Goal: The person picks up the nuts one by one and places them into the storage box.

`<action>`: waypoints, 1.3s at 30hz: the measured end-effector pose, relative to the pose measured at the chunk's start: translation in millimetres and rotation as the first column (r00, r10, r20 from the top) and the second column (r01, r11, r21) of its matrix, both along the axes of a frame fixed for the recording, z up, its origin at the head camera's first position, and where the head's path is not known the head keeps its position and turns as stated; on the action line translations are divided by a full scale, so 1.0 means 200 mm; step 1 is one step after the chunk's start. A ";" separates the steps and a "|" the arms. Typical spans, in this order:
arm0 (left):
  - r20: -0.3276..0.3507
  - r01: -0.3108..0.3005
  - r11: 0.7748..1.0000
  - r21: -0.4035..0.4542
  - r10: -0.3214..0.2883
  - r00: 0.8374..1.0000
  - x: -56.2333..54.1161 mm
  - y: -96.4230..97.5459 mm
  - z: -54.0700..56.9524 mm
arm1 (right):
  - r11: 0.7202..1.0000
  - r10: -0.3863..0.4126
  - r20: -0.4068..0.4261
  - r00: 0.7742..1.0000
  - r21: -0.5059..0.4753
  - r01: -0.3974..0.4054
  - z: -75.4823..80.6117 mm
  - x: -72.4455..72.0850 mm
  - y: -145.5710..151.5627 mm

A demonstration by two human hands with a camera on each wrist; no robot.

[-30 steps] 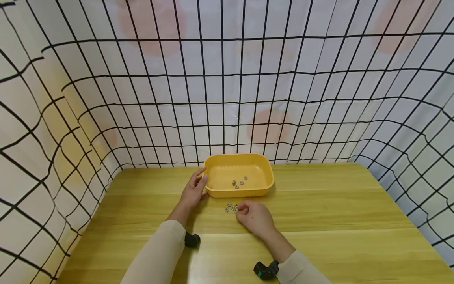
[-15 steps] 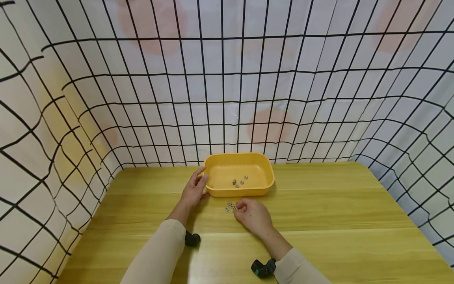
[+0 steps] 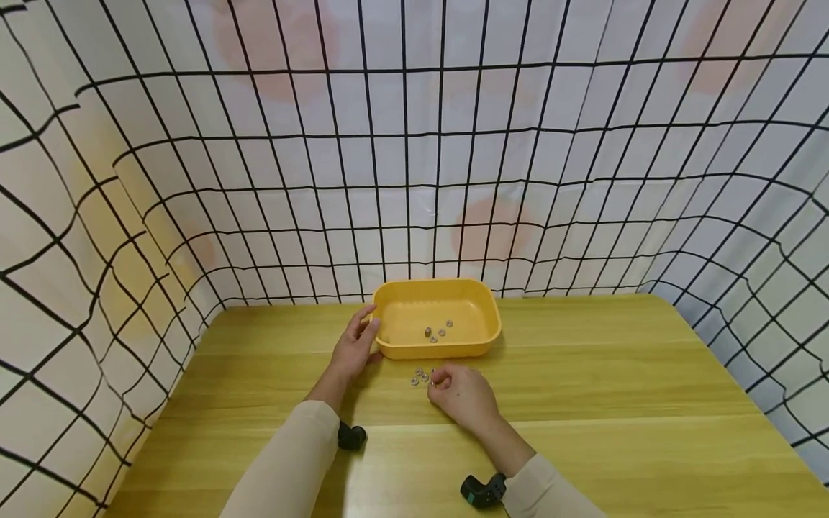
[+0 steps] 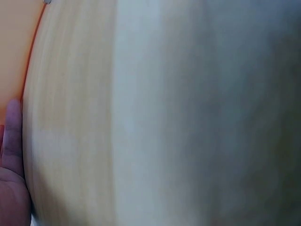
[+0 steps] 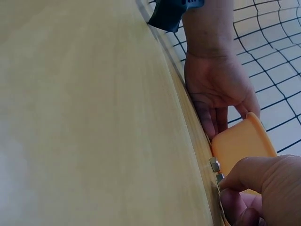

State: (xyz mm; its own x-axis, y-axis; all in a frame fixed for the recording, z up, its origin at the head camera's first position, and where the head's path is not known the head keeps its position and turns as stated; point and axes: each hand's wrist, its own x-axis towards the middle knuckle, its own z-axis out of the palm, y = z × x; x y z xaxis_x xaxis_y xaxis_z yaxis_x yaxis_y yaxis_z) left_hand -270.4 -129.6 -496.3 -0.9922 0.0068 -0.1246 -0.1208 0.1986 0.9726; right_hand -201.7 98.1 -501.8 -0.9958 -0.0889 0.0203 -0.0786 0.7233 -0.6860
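My left hand [image 3: 352, 351] rests against the left end of a yellow tray [image 3: 427, 352], its fingers spread along the wall. In the left wrist view a straight finger [image 4: 13, 136] lies along the tray's side. Several small metal nuts [image 3: 442, 332] lie inside the tray. In front of it, a little cluster of hex nuts [image 3: 419, 372] sits on the table. At the right of that cluster my right hand [image 3: 465, 394] pinches a nut between thumb and forefinger, mostly hidden by the fingertips. The right wrist view shows a nut [image 5: 214, 165] beside these fingers.
The wooden table [image 3: 615, 381] extends to both sides of the tray. A black wire grid [image 3: 424, 187] with a pale sheet behind it stands along the back and both sides. Each wrist carries a black camera [image 3: 482, 491].
My right hand has shifted slightly left and its fingertips have come together on a nut at the cluster's right edge. The left hand and the tray stay in place.
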 end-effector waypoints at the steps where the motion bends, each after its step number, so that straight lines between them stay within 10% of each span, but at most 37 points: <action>1: -0.001 0.001 1.000 -0.001 -0.001 1.000 0.00 0.00 0.00 | 1.000 0.001 -0.002 1.000 -0.002 -0.001 0.00 0.00 0.00; 27: 0.011 -0.008 0.999 0.039 0.007 1.000 -0.01 0.00 -0.01 | 0.985 0.063 0.054 0.996 -0.161 -0.054 0.12 0.10 0.09; 39: 0.031 0.012 0.999 0.034 -0.013 0.999 0.10 0.03 0.20 | 0.991 0.010 0.033 0.999 -0.133 -0.006 0.22 0.07 0.12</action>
